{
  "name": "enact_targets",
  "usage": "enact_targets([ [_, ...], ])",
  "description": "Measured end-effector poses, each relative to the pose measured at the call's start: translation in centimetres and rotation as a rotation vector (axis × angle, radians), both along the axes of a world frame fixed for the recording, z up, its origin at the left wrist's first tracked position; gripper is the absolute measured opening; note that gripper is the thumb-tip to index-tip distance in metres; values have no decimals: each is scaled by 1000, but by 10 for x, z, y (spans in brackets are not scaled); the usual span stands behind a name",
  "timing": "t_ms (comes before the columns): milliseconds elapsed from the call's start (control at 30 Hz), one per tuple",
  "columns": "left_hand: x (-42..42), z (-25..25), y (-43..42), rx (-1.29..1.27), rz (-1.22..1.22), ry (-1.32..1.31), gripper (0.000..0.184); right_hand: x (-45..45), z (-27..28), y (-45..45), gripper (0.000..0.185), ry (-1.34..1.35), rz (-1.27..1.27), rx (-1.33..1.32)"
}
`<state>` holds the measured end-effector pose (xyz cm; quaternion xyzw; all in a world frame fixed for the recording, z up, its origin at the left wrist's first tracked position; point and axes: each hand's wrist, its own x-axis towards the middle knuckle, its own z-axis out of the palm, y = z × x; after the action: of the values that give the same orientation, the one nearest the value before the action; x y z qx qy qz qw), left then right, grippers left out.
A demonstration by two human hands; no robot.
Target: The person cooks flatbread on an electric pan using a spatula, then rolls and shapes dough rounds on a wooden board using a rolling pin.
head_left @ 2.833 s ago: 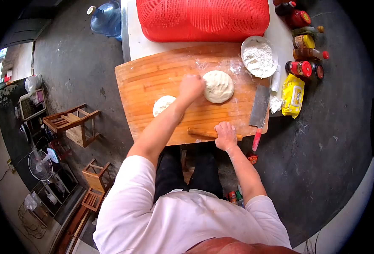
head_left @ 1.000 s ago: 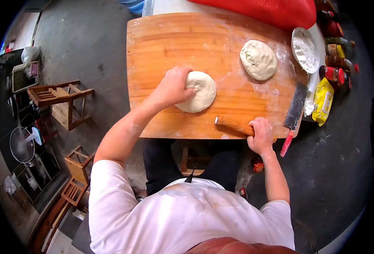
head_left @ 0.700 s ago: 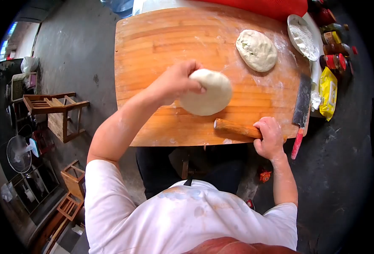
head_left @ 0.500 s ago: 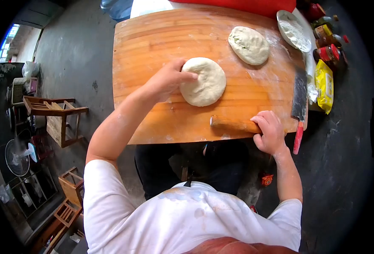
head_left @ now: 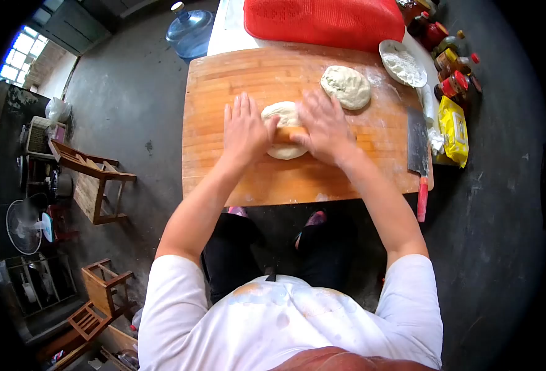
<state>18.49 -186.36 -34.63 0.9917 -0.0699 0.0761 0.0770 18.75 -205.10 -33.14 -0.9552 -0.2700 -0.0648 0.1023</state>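
Two-handed contact with rolling pin (head_left: 290, 134), lying across dough disc (head_left: 280, 112) on wooden board (head_left: 220, 80). Left hand (head_left: 246, 136): fingers extended, slightly apart. Right hand (head_left: 324, 127): blurred, fingers extended. Second disc (head_left: 349, 88) near right hand.

Rolling pin (head_left: 290, 134) across near dough (head_left: 281, 111), far dough (head_left: 347, 88) behind right, both on board (head_left: 248, 185), cleaver (head_left: 418, 145) at right edge
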Motion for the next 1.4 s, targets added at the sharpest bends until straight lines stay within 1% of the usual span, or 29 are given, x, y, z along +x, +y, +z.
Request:
enact_targets([
  [33,22,-5,-1,19,38,-71,65,20,-3,3,62,46,-113,-132],
  [100,68,-6,-2,-96,70,-148,69,61,-1,8,72,49,-219,-160],
  [167,97,-15,-2,-74,50,-187,69,81,0,8,74,26,-254,-126],
  [200,99,-12,-1,-46,25,-222,69,82,2,10,75,91,-313,-123],
  [233,93,-13,2,-47,37,-214,69,79,3,11,75,158,-371,-121],
  [300,60,-10,4,-85,-30,-138,70,51,3,10,76,181,-356,-134],
  [400,3,-2,6,-60,-87,-131,67,1,1,8,77,104,-260,-201],
  [467,-35,-8,6,-43,-104,-147,66,-28,-8,5,76,-29,-166,-112],
  [500,-56,-11,7,-103,-127,-178,66,-47,-19,2,76,-46,-163,-111],
  [533,-69,-10,5,-163,-146,-228,65,-55,-30,-2,72,-146,-114,-56],
  [600,-101,-13,4,-172,-137,-151,61,-71,-19,-8,68,-268,-69,21],
  [667,-98,-8,9,-154,-165,-150,58,-88,1,-17,47,-21,-39,-28],
  [700,-80,-2,9,-275,-114,-77,55,-97,-5,-19,47,-30,-50,-15],
  [733,-57,5,7,-403,-63,-12,51,-99,-16,-21,40,-89,-69,61],
  [767,-36,11,2,-400,-74,-30,51,-102,-20,-22,34,-151,-84,135],
  [800,-14,15,-4,-366,-25,61,49,-114,-19,-23,32,-239,-60,204],
  [833,3,16,-11,-334,28,158,47,-126,-16,-26,32,-178,-61,190],
  [867,16,13,-16,-337,25,158,47,-138,-11,-30,32,-177,-51,213],
  [933,38,11,-29,-139,143,270,45,-152,-2,-40,32,-175,-44,231],
  [967,43,12,-31,-137,139,276,45,-159,1,-46,35,-168,-45,240],
  [1033,40,29,-34,-146,31,450,38,-169,0,-53,38,-147,-60,256],
  [1067,37,32,-34,-139,27,456,38,-171,0,-55,39,-141,-62,278],
  [1133,27,37,-31,-324,-62,302,30,-173,-2,-55,39,-135,-64,308],
  [1167,24,42,-28,-321,-59,302,30,-172,-2,-53,36,-131,-43,304],
  [1233,11,55,-21,-1205,28,504,36,-172,-6,-50,34,-116,-17,304],
  [1267,1,65,-12,-1404,-74,611,32,-171,-10,-48,34,-108,7,316],
  [1300,-11,67,-10,-1405,-65,609,32,-168,-12,-46,34,-101,34,327],
  [1367,-32,67,-4,-1422,140,578,31,-159,-9,-40,33,-128,55,330],
  [1400,-28,47,11,-1319,188,704,35,-152,-7,-36,32,-159,65,332],
])
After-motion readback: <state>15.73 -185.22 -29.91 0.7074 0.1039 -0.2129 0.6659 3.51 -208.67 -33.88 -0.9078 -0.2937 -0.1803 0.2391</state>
